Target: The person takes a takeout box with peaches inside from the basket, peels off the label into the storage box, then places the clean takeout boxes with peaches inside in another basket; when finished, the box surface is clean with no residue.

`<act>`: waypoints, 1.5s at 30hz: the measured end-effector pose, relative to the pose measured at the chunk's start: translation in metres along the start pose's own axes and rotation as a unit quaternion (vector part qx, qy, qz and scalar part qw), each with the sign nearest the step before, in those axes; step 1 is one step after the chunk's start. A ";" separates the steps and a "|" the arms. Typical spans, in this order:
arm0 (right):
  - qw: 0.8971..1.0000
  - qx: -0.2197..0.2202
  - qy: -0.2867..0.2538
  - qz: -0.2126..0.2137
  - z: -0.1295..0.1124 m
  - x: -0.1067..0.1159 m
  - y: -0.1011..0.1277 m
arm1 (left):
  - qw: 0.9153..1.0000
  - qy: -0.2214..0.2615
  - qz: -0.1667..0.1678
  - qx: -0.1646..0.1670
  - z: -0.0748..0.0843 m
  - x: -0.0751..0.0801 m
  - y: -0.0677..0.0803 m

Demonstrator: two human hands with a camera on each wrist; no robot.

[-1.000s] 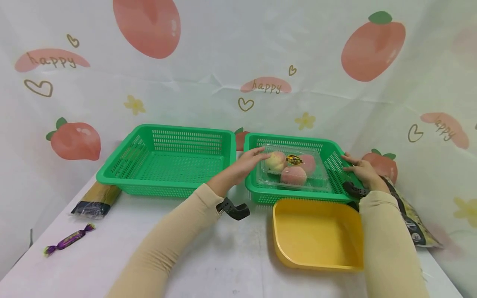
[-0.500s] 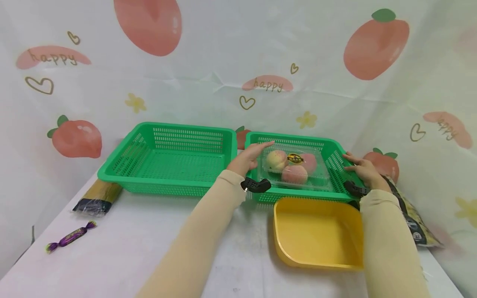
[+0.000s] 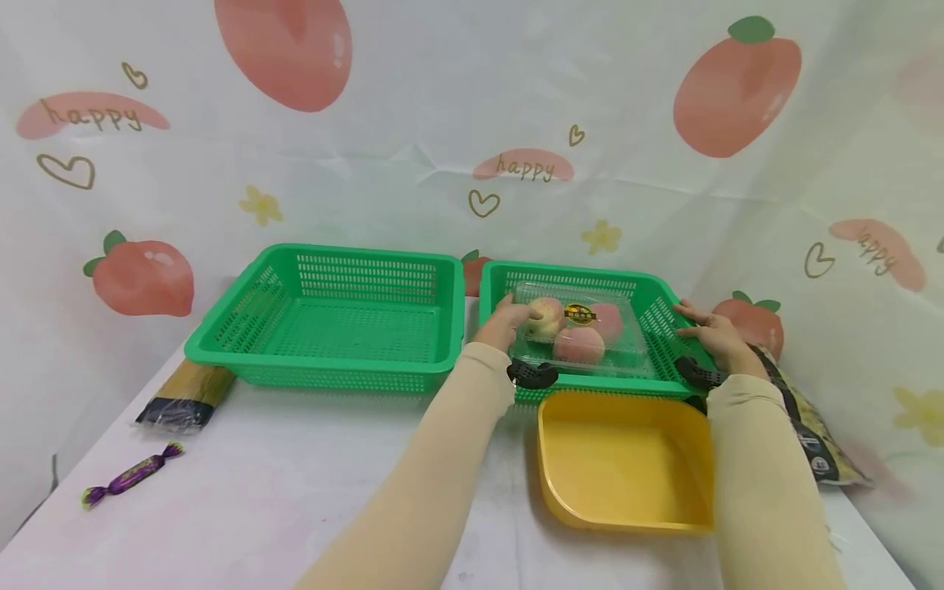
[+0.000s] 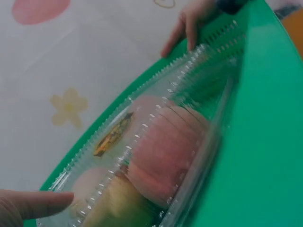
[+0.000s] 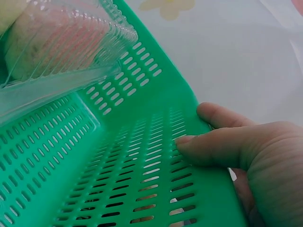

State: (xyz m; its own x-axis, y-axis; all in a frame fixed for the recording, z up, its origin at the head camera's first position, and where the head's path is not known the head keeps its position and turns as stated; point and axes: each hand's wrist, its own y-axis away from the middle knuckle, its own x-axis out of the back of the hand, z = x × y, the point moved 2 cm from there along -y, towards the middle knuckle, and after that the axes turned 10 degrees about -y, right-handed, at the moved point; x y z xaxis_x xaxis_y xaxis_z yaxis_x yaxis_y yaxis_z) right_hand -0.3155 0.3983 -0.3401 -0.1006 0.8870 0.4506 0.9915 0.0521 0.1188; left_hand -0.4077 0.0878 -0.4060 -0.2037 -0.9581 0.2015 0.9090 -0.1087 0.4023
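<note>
A clear plastic fruit box [image 3: 627,355] with a dark label holds several peaches [image 3: 578,347]. It sits inside the right green basket [image 3: 667,287]. My left hand [image 3: 500,325] is at the box's left edge, gripping it with one digit over the lid; in the left wrist view a single finger [image 4: 42,204] reaches over the lid and the other fingers are hidden. My right hand [image 3: 717,338] grips the basket's right wall, thumb inside and fingers outside, as the right wrist view shows with the thumb [image 5: 208,147] on the slotted wall.
Another green basket [image 3: 324,360] stands on the left. A yellow tub [image 3: 627,459] is in front of the right basket. A brown packet [image 3: 184,397] and a purple-wrapped candy [image 3: 133,475] lie at left. A dark-and-yellow bag [image 3: 819,434] is beside my right arm.
My left hand has drawn back from over the lid, passed along the left side of the fruit box, and closed at its left edge. My right hand stays on the basket wall.
</note>
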 end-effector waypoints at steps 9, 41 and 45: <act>1.000 0.005 -0.003 0.005 -0.001 0.000 -0.001 | 0.999 0.040 0.008 0.009 -0.022 -0.016 -0.067; 1.000 0.007 0.004 0.000 0.002 0.000 0.000 | 0.998 0.026 0.011 -0.059 0.026 0.009 0.072; 1.000 0.007 0.006 0.000 0.001 0.000 -0.001 | 0.994 0.059 0.018 -0.088 0.030 0.012 0.080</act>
State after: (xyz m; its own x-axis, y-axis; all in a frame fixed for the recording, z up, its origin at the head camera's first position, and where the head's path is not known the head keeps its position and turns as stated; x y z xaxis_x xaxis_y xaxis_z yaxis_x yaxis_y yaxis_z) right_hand -0.3167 0.3990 -0.3412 -0.1018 0.8819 0.4603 0.9926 0.0591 0.1062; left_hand -0.3486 0.0758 -0.3448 -0.1361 -0.9854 0.1028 0.9666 -0.1093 0.2320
